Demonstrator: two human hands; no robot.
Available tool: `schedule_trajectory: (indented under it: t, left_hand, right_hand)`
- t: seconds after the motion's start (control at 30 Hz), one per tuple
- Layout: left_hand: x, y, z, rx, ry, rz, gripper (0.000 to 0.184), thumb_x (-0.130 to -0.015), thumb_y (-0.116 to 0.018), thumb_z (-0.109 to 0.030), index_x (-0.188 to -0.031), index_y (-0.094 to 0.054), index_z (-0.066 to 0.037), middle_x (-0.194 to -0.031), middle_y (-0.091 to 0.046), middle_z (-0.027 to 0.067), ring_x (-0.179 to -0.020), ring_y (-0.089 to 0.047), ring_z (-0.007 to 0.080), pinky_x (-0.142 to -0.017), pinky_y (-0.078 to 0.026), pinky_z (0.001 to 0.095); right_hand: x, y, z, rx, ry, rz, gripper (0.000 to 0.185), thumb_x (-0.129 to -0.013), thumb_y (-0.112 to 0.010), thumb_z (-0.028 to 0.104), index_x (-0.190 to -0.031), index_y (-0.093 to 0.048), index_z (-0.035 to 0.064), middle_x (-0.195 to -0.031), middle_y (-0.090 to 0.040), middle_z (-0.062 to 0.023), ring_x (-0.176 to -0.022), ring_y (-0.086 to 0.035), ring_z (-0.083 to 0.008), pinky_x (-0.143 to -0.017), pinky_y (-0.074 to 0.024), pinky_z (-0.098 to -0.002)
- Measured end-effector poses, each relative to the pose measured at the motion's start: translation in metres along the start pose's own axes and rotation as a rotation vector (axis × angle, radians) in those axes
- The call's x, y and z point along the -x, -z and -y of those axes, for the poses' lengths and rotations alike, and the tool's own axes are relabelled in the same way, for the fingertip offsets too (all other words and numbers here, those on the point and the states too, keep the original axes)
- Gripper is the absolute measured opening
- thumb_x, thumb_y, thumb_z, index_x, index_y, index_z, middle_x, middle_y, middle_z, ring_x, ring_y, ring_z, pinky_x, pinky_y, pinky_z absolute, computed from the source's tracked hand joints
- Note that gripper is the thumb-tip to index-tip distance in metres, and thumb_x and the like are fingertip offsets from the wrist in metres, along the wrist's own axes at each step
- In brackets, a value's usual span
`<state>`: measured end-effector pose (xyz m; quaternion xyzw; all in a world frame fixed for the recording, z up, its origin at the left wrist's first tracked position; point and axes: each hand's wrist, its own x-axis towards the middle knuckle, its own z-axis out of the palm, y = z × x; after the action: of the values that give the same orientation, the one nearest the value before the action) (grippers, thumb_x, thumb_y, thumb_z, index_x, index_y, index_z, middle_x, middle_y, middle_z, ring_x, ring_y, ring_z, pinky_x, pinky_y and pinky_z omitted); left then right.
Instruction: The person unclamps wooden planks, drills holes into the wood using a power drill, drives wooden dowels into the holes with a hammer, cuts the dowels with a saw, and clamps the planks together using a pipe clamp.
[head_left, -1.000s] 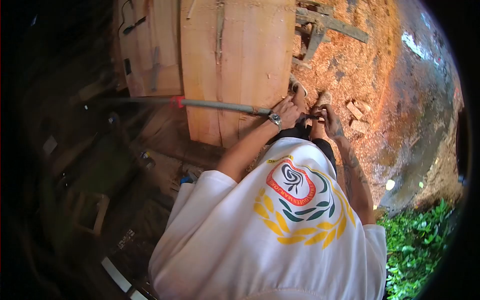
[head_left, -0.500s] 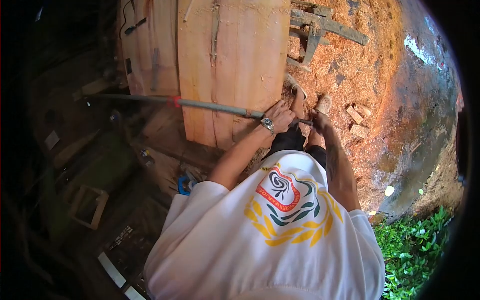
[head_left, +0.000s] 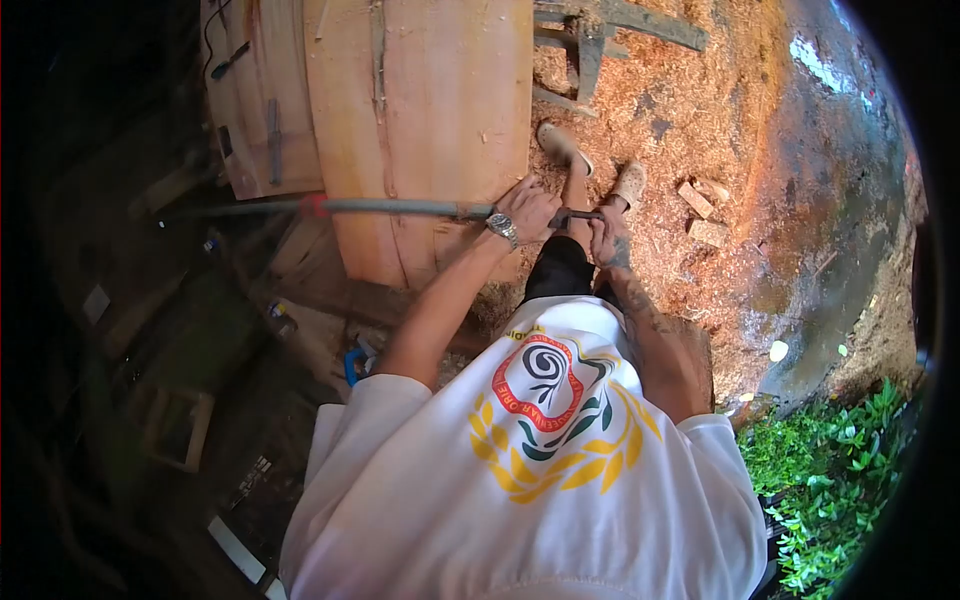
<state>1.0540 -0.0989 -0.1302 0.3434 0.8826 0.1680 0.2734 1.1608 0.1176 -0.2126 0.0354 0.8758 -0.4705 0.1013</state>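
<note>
A long grey pipe clamp (head_left: 400, 207) with a red sliding jaw (head_left: 315, 205) spans the wide wooden panel (head_left: 450, 110), its screw end at the panel's right edge. Over that screw end, by the panel's near corner, my left hand (head_left: 530, 208) is closed on the clamp; a metal watch sits on that wrist. My right hand (head_left: 609, 238) has its fingers around the clamp's dark screw handle (head_left: 582, 214), just right of my left hand. The clamp's head is partly hidden beneath my left hand.
Another panel (head_left: 262, 100) lies to the left, carrying a dark tool with a cord (head_left: 230, 62). Wood shavings cover the ground, with a wooden trestle (head_left: 590, 50) and several offcuts (head_left: 707, 233). A blue-handled tool (head_left: 352, 366) lies lower left; green plants (head_left: 830, 480) grow lower right.
The view has shifted, so the panel and clamp appear farther left. My right hand has turned about the handle and its fingers now show. My left hand stays at the clamp's end.
</note>
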Motion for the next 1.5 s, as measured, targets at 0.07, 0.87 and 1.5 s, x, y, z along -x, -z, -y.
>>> schedule_trajectory:
  t: [0.07, 0.87, 1.5]
  left_hand:
    - [-0.003, -0.004, 0.000, -0.022, 0.018, 0.031, 0.029, -0.069, -0.076, -0.027, -0.092, -0.067, -0.012, -0.080, -0.068, 0.0093, -0.082, -0.066, 0.0269, -0.090, -0.041, 0.0405]
    - [0.001, -0.004, -0.019, 0.011, 0.211, -0.061, 0.027, -0.063, -0.075, -0.012, -0.089, -0.066, -0.008, -0.078, -0.069, 0.0128, -0.085, -0.068, 0.0300, -0.114, -0.030, 0.0468]
    - [0.001, 0.007, -0.021, 0.110, 0.180, -0.044, 0.020, -0.083, -0.051, -0.013, -0.080, -0.069, -0.005, -0.082, -0.070, 0.0204, -0.095, -0.068, 0.0308, -0.113, -0.032, 0.0475]
  right_hand:
    - [-0.002, 0.008, 0.013, -0.022, -0.040, -0.025, 0.026, -0.099, -0.048, 0.021, -0.099, -0.062, -0.0011, -0.086, -0.062, -0.0214, -0.083, -0.061, -0.0414, -0.074, -0.0491, -0.0460]
    - [-0.040, 0.077, 0.123, 0.490, 0.102, 0.259, 0.033, -0.083, -0.058, 0.012, -0.112, -0.059, -0.0016, -0.098, -0.061, -0.0196, -0.091, -0.065, -0.0360, -0.072, -0.0582, -0.0423]
    - [-0.135, -0.008, -0.017, 0.136, -0.142, 0.262, 0.037, -0.099, -0.059, 0.032, -0.106, -0.064, -0.0039, -0.089, -0.071, -0.0141, -0.077, -0.068, -0.0288, -0.069, -0.0538, -0.0380]
